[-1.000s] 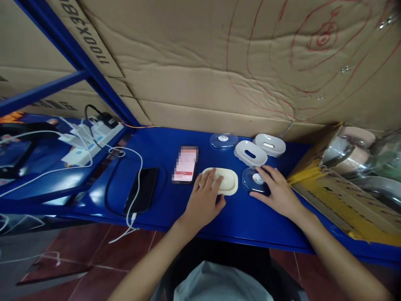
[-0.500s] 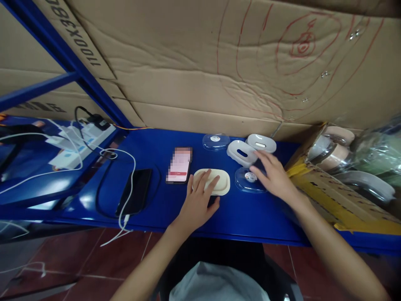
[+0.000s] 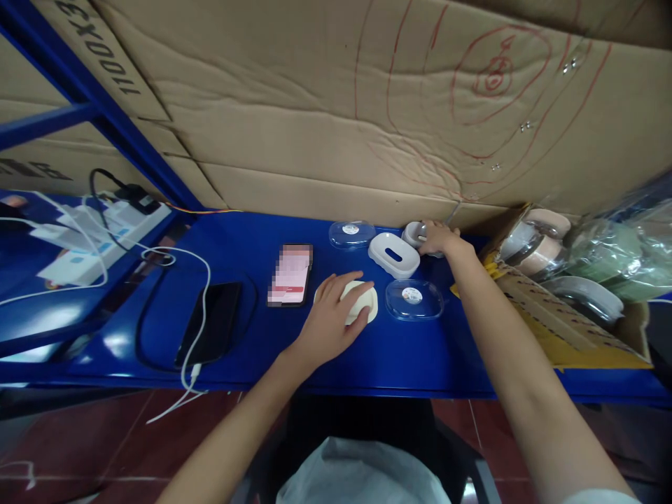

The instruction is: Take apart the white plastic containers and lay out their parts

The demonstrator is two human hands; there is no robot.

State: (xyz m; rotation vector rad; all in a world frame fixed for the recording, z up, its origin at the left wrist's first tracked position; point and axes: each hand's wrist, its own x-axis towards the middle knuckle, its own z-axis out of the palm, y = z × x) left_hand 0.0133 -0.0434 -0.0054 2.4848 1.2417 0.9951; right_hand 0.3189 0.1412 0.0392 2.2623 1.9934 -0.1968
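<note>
A cream oval dish (image 3: 370,301) lies on the blue table, and my left hand (image 3: 330,315) rests over its left part with the fingers spread. Farther back, my right hand (image 3: 441,238) is closed on a small white oval dish (image 3: 413,233), covering most of it. Just left of that hand sits another white oval piece (image 3: 395,256) with a dark slot in its middle. One clear plastic lid (image 3: 351,235) with a round sticker lies behind, near the cardboard; a second clear lid (image 3: 414,301) lies in front of the slotted piece.
A lit phone (image 3: 290,275) lies left of my left hand. A dark phone (image 3: 208,323) with a white cable and a power strip (image 3: 105,245) are farther left. At the right, a cardboard box (image 3: 556,315) holds wrapped dishes. A cardboard sheet (image 3: 294,105) stands behind.
My right hand has moved back from beside the slotted piece onto the white dish behind it. My left hand stays on the cream dish, its thumb now over it. The view has shifted slightly.
</note>
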